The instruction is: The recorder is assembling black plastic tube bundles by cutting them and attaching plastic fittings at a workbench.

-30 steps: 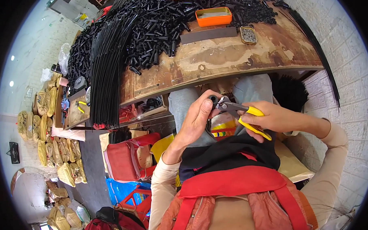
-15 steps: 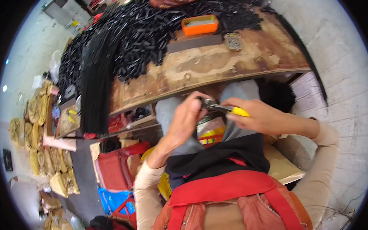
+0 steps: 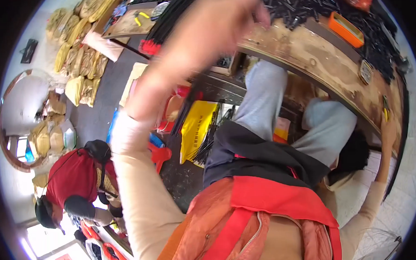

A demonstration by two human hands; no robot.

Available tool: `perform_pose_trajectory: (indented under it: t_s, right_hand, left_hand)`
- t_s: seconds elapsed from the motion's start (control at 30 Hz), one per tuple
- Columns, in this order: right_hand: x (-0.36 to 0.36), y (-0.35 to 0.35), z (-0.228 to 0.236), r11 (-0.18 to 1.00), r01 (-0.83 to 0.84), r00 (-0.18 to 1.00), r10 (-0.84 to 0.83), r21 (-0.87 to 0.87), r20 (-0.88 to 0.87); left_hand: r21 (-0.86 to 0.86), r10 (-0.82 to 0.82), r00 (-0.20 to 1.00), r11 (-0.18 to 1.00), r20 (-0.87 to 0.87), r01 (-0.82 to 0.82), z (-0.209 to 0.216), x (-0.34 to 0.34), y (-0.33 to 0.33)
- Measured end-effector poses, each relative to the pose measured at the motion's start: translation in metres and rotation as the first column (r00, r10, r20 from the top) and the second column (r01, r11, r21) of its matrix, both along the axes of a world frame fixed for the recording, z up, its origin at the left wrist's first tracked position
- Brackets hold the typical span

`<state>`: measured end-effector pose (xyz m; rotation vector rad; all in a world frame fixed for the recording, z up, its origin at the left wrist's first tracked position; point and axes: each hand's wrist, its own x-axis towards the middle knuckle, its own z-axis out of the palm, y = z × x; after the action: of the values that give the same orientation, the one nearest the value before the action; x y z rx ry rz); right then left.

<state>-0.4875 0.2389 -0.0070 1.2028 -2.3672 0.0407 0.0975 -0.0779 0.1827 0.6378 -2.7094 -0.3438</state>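
My left hand [image 3: 223, 31] is raised over the bench's near left part, between the hanging bundle of long black strips [image 3: 174, 16] and the loose short black pieces [image 3: 288, 10]. Motion smears its fingers, so what they hold, if anything, is unclear. Far to the right, my right hand [image 3: 389, 128] has its fingers around the yellow handles of a pair of pliers [image 3: 386, 109]. The pliers' dark jaws point away from me, over the right end of the wooden bench [image 3: 325, 64].
An orange tray [image 3: 346, 30], a grey bar and a small metal-coloured block [image 3: 365, 72] lie on the bench. A yellow bag [image 3: 199, 130] and more black strips stand by my knees. At left are paper-wrapped bundles [image 3: 82, 65] and another person in red [image 3: 74, 180].
My hands were together before my lap, working the pliers. Now they are far apart: the left went up and left, the right carried the pliers to the right. The view has turned left.
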Motion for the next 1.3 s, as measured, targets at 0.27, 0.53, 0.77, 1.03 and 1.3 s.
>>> perform_pose_trajectory:
  t_s: [0.27,0.53,0.77,1.03,1.3]
  right_hand:
    - [0.042,-0.006,0.019,0.963,-0.270,0.957,0.266,0.018,0.116]
    - [0.084,-0.033,0.026,0.890,-0.292,0.943,0.328,-0.351,0.047]
    - [-0.031,0.059,0.031,0.991,0.091,0.993,-0.098,-0.095,-0.070]
    - [-0.108,0.076,0.007,0.797,0.596,0.802,-0.597,-0.093,0.026]
    - [-0.093,0.091,0.036,0.899,0.437,0.873,-0.412,-0.043,0.262]
  left_hand:
    - [0.092,0.314,0.942,0.941,0.116,-0.325,-0.299,0.060,0.035]
    - [0.500,0.079,0.838,0.770,0.541,-0.396,-0.544,0.177,-0.027]
    - [0.671,0.034,0.936,0.688,0.350,-0.276,-0.554,0.122,-0.029]
    - [0.558,-0.049,0.882,0.790,0.468,-0.253,-0.429,0.085,-0.020]
    - [0.753,0.105,0.859,0.435,0.502,-0.493,-0.377,0.048,0.008]
